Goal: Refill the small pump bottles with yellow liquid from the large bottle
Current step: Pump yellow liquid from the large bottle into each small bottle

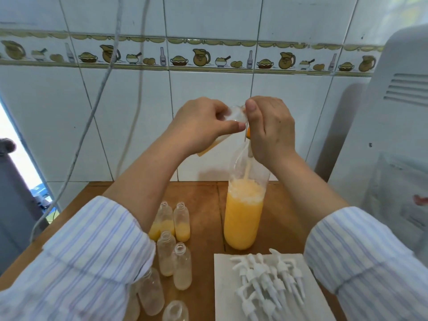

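My left hand [203, 123] is shut on a small clear bottle [234, 114], tilted with its mouth toward the right and some yellow liquid [209, 148] in its lower end. My right hand [268, 128] grips the neck of the large bottle [243, 218], which stands upright on the wooden table [206, 198], over half full of foamy yellow liquid. A thin stream runs down inside its neck. An orange bit [248, 133] shows under my right thumb. Several open small bottles [182, 222] stand at the left; some hold a little yellow liquid, others look empty.
Several white pump heads [266, 281] lie on a white sheet [222, 297] at the front right. A white appliance [398, 135] stands close on the right. Cables [92, 112] hang at the left before the tiled wall. The table's left edge [58, 216] runs diagonally.
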